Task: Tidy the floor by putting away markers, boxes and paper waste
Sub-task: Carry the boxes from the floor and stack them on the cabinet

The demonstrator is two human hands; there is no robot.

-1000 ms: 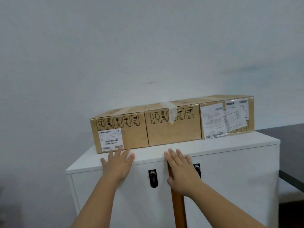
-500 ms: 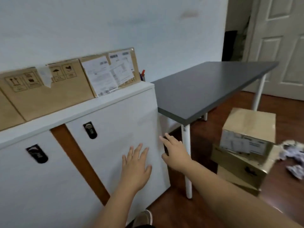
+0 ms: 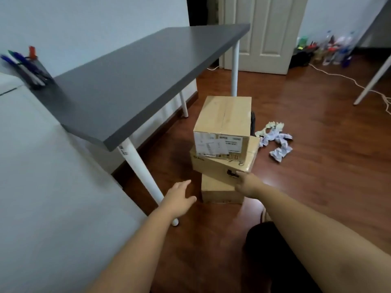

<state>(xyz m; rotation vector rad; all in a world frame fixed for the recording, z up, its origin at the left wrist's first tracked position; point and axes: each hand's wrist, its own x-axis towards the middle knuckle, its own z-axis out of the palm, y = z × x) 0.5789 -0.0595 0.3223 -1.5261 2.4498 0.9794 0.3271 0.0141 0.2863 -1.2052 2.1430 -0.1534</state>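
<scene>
1. Here, three cardboard boxes are seen stacked on the wooden floor [image 3: 317, 166], just beside the near right corner of the dark grey desk [image 3: 135, 81].
2. The top box [image 3: 224, 121] is set upright, with white shipping labels on its near face.
3. The middle box [image 3: 224, 166] is turned askew beneath it, so that its right corner juts out past the boxes above and below.
4. The bottom box [image 3: 220, 191] is partly hidden by the middle one and by the right hand.
5. The right hand [image 3: 247, 183] is held at the near right corner of the middle box, with the fingertips touching the cardboard by a dark printed mark; nothing is clasped, and the fingers are seen loosely extended.
6. The left hand [image 3: 178, 197] is held open, palm down, fingers spread, in the air left of the bottom box and apart from it; nothing is gripped.
7. A heap of crumpled paper [image 3: 276, 140] is seen on the floor to the right of the stack, near it but not touching.
8. Several markers [image 3: 23, 66] are seen standing in a dark holder at the far left corner of the desk, against the wall.
9. A white cabinet [image 3: 42, 187] is seen along the left edge of the view, with the desk's near edge reaching over its top.
10. A white door [image 3: 264, 34] is seen closed at the far end of the room, and a blurred cluster of bottles [image 3: 332, 49] is seen on the floor to its right.
</scene>
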